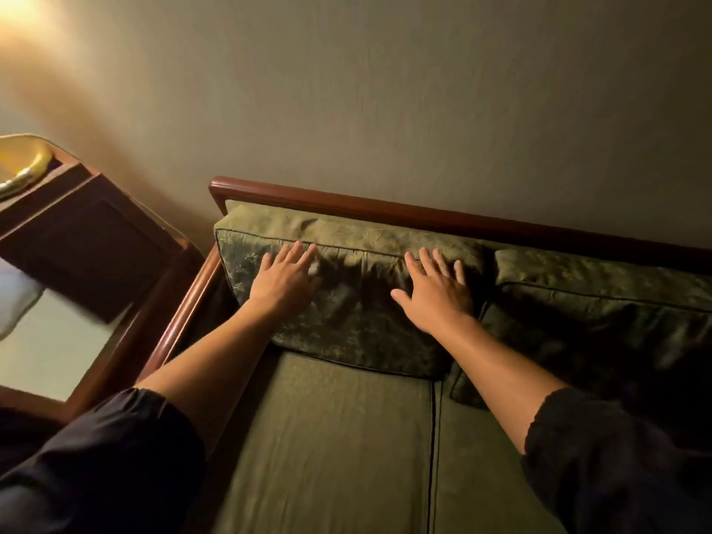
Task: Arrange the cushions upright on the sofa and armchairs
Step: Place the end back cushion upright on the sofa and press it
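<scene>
A green patterned cushion (354,302) stands upright against the back of a wood-framed sofa (385,208), at its left end. My left hand (285,277) lies flat on the cushion's left half, fingers spread. My right hand (435,289) presses flat on its right half, also with fingers apart. Neither hand grips the fabric. A second green cushion (601,302) leans against the sofa back just to the right, touching the first. The green seat pads (339,437) lie below my forearms.
A dark wooden side table (84,240) with a glass top stands left of the sofa arm (185,302). A lit lamp's base (23,163) sits on it. A plain wall (385,90) rises directly behind the sofa.
</scene>
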`<state>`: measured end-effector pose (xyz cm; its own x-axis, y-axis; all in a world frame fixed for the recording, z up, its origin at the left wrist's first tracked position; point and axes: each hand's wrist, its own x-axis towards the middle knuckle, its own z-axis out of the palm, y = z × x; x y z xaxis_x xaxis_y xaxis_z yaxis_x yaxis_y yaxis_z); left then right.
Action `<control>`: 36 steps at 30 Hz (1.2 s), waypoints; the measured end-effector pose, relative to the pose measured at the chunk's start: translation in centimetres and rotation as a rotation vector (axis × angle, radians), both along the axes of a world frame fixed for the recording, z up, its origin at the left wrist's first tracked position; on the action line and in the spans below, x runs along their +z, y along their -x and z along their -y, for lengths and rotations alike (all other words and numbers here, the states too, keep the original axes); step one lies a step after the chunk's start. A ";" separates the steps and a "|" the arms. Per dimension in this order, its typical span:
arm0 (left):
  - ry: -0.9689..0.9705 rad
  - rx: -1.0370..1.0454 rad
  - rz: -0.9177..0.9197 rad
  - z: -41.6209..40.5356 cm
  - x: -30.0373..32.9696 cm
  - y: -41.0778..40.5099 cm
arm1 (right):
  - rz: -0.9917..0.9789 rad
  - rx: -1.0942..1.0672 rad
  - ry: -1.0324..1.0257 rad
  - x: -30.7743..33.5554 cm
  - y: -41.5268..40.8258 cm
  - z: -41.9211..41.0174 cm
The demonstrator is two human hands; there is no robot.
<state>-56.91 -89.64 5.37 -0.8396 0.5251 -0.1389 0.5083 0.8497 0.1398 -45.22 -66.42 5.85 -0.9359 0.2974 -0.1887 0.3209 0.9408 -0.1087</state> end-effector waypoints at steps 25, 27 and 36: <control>-0.103 0.862 0.278 23.0 1.6 -36.9 | 0.325 0.607 0.127 -0.5 -19.6 25.5; -0.106 0.949 0.267 25.6 1.6 -41.1 | 0.332 0.656 0.128 -0.4 -22.5 28.4; -0.124 1.276 0.249 36.2 2.2 -63.0 | 0.337 0.877 0.119 0.3 -38.7 40.6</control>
<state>6.11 -125.86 7.60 -0.7113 -0.5974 -0.3703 -0.6926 0.6855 0.2244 -6.52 -106.98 6.13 -0.7069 -0.5251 -0.4739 -0.4635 0.8500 -0.2504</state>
